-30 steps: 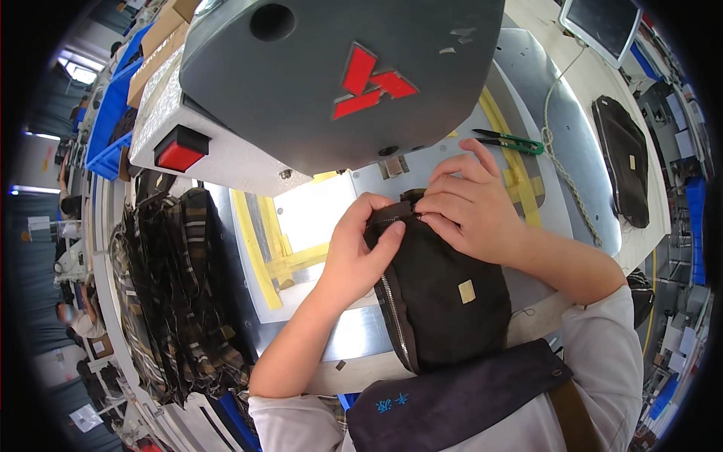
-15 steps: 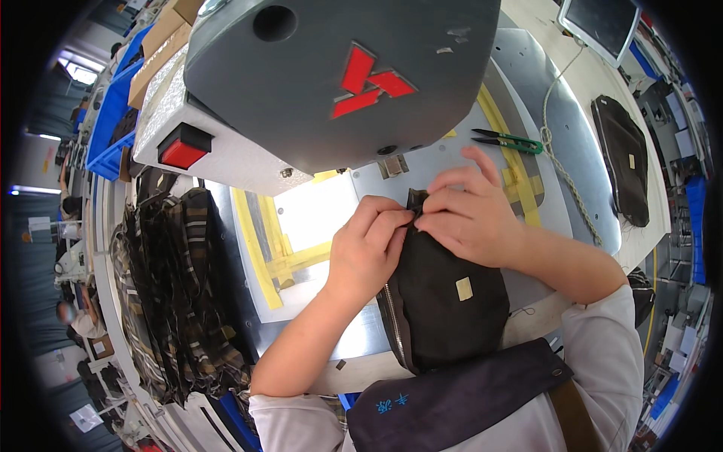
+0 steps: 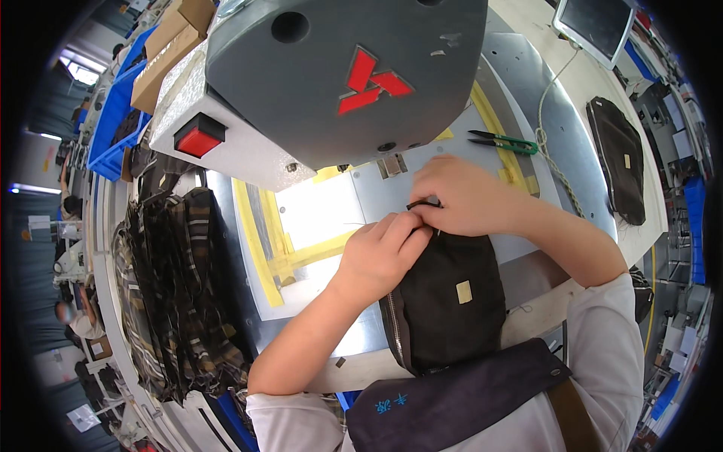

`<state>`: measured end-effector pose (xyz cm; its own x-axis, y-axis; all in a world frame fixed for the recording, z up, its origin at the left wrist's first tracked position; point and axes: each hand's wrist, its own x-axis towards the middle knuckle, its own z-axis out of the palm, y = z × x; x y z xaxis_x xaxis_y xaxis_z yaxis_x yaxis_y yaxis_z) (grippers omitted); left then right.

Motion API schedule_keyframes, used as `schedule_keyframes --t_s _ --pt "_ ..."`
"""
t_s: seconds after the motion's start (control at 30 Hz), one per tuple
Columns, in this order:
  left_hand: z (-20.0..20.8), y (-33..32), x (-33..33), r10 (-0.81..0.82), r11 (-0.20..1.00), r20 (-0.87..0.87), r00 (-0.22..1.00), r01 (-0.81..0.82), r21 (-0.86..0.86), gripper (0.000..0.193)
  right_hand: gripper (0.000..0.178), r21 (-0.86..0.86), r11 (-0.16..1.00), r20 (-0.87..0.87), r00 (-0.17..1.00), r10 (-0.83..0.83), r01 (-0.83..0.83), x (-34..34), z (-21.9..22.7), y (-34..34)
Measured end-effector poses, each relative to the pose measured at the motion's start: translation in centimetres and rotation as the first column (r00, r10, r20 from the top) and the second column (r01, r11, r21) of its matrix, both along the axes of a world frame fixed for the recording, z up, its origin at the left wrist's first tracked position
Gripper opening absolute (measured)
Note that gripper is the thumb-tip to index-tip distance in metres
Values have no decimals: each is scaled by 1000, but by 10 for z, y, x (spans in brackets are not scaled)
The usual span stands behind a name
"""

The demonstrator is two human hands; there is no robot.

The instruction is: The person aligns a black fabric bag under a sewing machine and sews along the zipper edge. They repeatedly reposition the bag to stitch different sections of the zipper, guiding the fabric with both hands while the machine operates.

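A dark fabric pouch (image 3: pixel 449 316) with a zipper along its left side and a small pale yellow tag lies in front of me, its near end by my apron. At its far end my left hand (image 3: pixel 385 247) pinches the pouch's edge. My right hand (image 3: pixel 461 197) is closed on the same end, fingers curled over, close against the left. A short dark loop of fabric (image 3: pixel 423 204) sticks out between the two hands. The fingertips partly hide that end of the pouch.
A grey sewing machine head (image 3: pixel 354 83) with a red switch (image 3: pixel 199 135) stands just beyond my hands. Green-handled thread snips (image 3: pixel 504 143) lie at its right. Another dark pouch (image 3: pixel 616 160) rests far right. Striped fabric pieces (image 3: pixel 184 294) hang at left, below a blue bin (image 3: pixel 113 143).
My right hand has turned over and closed, its raised fingers now curled down. The left hand has shifted slightly right and nearer. A dark loop now shows between them.
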<state>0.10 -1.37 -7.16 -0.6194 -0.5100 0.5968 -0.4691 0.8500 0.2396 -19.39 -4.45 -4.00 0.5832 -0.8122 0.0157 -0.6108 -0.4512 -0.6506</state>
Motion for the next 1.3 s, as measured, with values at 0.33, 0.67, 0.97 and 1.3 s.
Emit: schedule_keyframes --t_s 0.33,0.67,0.97,1.3 --pt "3 4 7 185 977 -328 926 -138 163 34 11 -722 683 156 988 0 114 6 -7 40" --pt "1 0 8 124 992 -411 903 -100 79 27 16 -775 627 123 992 22 82 4 -2 46" --pt "1 2 9 100 991 -386 917 -59 118 26 19 -789 612 100 993 56 45 2 -5 44" --pt "2 4 9 185 937 -224 957 -102 335 30 12 -721 692 130 989 72 44 3 -12 33"
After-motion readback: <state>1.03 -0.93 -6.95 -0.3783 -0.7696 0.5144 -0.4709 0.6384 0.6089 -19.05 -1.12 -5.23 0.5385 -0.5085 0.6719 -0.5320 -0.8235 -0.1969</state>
